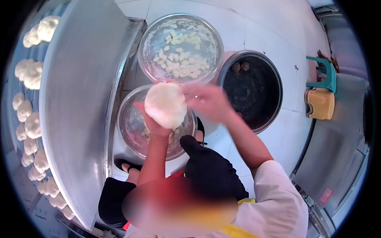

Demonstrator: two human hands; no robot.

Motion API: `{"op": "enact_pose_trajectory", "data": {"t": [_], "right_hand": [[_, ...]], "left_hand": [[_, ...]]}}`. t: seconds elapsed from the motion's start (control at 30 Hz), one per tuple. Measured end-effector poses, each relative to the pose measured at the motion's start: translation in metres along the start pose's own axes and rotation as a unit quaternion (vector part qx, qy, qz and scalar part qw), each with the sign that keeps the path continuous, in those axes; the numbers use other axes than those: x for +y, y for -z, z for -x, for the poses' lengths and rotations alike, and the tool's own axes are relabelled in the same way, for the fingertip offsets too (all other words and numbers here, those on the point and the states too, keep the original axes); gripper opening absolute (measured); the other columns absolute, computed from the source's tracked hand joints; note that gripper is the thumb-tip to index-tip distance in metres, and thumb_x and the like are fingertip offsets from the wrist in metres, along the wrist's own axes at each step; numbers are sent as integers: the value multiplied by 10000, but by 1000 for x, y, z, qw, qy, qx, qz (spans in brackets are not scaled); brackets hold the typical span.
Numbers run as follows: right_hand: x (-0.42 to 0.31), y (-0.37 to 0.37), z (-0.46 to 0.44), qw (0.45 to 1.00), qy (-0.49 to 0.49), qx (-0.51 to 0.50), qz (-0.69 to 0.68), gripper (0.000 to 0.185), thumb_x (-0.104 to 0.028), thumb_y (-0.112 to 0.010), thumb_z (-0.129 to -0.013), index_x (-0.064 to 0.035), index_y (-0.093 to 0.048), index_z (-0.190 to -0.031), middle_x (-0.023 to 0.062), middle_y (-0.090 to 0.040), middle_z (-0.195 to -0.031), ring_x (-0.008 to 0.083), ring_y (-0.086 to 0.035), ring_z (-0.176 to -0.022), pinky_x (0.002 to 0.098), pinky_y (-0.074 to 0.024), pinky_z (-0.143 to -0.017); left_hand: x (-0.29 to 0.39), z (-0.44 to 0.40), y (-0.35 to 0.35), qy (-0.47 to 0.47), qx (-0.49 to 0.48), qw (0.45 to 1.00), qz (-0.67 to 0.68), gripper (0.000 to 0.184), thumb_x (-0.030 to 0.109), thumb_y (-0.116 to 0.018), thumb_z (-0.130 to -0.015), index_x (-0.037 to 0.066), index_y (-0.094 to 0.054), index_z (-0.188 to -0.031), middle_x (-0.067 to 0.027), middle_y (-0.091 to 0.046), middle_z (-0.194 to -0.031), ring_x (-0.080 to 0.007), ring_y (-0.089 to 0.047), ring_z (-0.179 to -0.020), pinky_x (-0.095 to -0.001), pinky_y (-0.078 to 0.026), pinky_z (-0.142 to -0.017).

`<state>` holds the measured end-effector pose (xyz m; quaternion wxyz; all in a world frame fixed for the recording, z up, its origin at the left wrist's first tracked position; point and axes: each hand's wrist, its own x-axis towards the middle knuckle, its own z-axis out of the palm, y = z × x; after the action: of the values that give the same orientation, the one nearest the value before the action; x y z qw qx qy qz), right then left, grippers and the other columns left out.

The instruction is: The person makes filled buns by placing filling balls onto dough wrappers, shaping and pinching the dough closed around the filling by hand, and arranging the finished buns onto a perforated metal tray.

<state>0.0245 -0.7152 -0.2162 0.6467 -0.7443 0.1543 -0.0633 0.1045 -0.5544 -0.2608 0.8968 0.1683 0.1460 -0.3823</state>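
Observation:
A large pale round of dough (pixel 165 104) rests in my left hand (pixel 155 126), which cups it from below with the thumb out at its left side. The dough looks smooth and covers most of the fingers. My right hand (pixel 209 102) is at the dough's right edge, smeared by motion, so its fingers and any grip do not show clearly. Below the dough stands a metal bowl (pixel 127 137) with scraps of dough in it. Farther off, a second metal bowl (pixel 149 65) holds many small pale dough pieces (pixel 181 63).
On the right stands a dark round tub (pixel 258 91) with two brown balls (pixel 240 66) inside. A steel table (pixel 81 99) runs along the left, with several dough lumps (pixel 33 125) beyond it. A green stool (pixel 327 75) and a tan stool (pixel 320 103) are far right.

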Motion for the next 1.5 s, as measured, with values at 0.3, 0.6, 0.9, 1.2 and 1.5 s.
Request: {"op": "enact_pose_trajectory", "data": {"t": [0.3,0.6,0.9,1.2,1.5], "right_hand": [[259,187,-15,810,-141,166,545,657,-242,-754,-719,-106,-493,-1306,104,-473,-1369,313,-442,-1259,485,-432,-956],[296,183,-29,765,-242,156,576,464,-145,-572,-836,-256,-517,-1283,190,-444,-1307,399,-530,-1107,502,-492,-852],[232,161,1,910,-279,308,3,503,-55,-702,-731,-103,-562,-1212,98,-619,-953,186,-604,-691,274,-493,-611],[-97,15,31,993,-70,-98,-3,498,-100,-729,-743,-83,-579,-1218,73,-624,-1030,142,-600,-811,275,-489,-725],[-193,-91,44,888,316,-119,313,347,-207,-742,-747,-83,-632,-1051,85,-601,-950,227,-619,-742,337,-508,-671]], "left_hand": [[-8,-9,36,115,78,990,-27,938,788,-357,-801,56,-363,-1388,-161,-463,-1361,-375,-478,-1222,-614,-387,-1005],[-5,-8,47,143,189,968,-83,732,648,-347,-916,83,-407,-1377,-126,-489,-1361,-317,-505,-1218,-497,-398,-1033],[9,6,20,107,128,985,-51,707,601,-393,-927,60,-391,-1383,-136,-468,-1377,-325,-470,-1247,-496,-371,-1051],[23,52,-53,83,-23,996,1,695,591,-384,-933,38,-420,-1353,-135,-492,-1349,-297,-473,-1244,-448,-366,-1063],[85,173,-92,-51,-145,982,-106,536,182,-660,-860,39,-416,-1314,-120,-542,-1217,-248,-562,-1118,-414,-489,-952]]}}
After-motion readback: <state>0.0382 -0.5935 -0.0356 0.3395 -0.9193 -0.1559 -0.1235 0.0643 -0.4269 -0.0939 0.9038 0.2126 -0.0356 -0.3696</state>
